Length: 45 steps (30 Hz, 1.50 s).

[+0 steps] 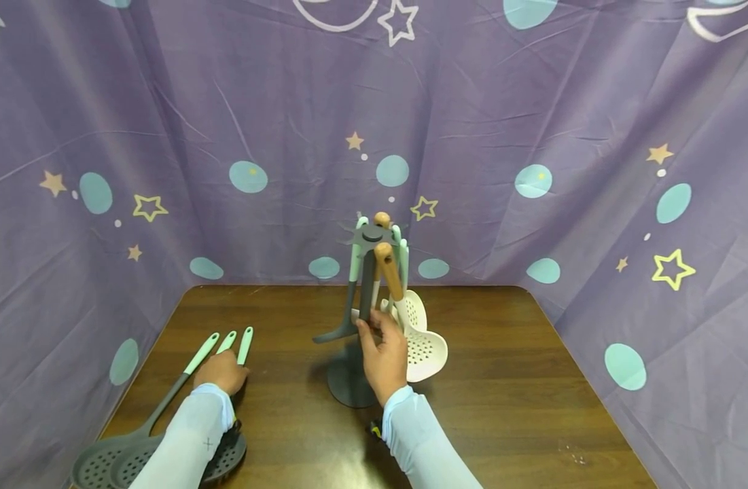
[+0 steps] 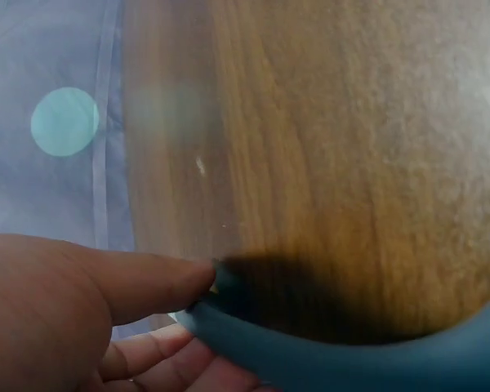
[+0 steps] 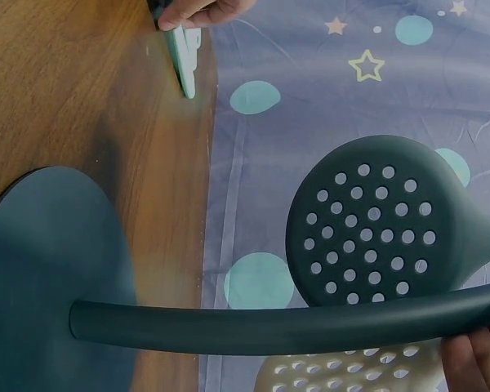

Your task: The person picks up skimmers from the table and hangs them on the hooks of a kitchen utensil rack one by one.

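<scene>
In the head view my right hand (image 1: 386,356) grips the dark post (image 3: 229,328) of a utensil stand at mid-height; its fingers (image 3: 478,359) show at the post in the right wrist view. From the stand hang a dark skimmer (image 3: 367,220) with a mint handle, cream skimmers (image 1: 427,353) and wooden-handled utensils. My left hand (image 1: 221,372) is over mint-handled dark skimmers on the table's left side. In the left wrist view, thumb and fingers pinch the dark shaft of one skimmer (image 2: 310,351). The sleeve hides part of its perforated head (image 1: 229,458).
Beside the left hand lie two more dark skimmers (image 1: 95,462), their heads overlapping near the front left edge. The stand's round base (image 1: 349,387) rests on the brown wooden table (image 1: 502,407). A purple patterned curtain (image 1: 471,102) surrounds the table's back and sides.
</scene>
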Motion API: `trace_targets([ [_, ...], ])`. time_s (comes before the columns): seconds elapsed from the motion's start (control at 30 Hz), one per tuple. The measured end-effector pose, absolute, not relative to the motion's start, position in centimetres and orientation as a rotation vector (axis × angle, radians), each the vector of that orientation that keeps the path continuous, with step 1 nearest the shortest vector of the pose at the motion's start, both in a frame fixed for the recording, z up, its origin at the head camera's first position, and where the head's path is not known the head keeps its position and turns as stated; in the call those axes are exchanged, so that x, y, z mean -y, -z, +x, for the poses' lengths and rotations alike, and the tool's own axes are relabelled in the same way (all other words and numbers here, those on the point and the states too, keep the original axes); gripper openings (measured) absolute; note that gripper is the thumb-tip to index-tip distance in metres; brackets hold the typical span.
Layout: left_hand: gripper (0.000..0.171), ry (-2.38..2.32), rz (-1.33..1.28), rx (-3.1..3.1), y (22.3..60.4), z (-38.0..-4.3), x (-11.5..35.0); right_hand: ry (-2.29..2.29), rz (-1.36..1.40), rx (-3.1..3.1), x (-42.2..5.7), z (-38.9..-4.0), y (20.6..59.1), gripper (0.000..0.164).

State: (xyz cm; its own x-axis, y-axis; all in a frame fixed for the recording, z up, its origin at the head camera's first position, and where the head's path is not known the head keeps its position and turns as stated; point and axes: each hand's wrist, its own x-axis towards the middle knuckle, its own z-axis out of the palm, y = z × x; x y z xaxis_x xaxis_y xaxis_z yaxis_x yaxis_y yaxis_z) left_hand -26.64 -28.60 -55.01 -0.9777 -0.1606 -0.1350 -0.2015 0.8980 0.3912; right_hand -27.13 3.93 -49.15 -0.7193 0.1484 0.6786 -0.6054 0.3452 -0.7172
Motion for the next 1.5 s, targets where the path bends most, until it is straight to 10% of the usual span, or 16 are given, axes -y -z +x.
trace_targets([
  [1.5,0.019,-1.562,0.132,-3.323,44.1,-26.6,19.8,-1.428,0.379,1.956,-3.7,-26.8,49.1,0.014],
])
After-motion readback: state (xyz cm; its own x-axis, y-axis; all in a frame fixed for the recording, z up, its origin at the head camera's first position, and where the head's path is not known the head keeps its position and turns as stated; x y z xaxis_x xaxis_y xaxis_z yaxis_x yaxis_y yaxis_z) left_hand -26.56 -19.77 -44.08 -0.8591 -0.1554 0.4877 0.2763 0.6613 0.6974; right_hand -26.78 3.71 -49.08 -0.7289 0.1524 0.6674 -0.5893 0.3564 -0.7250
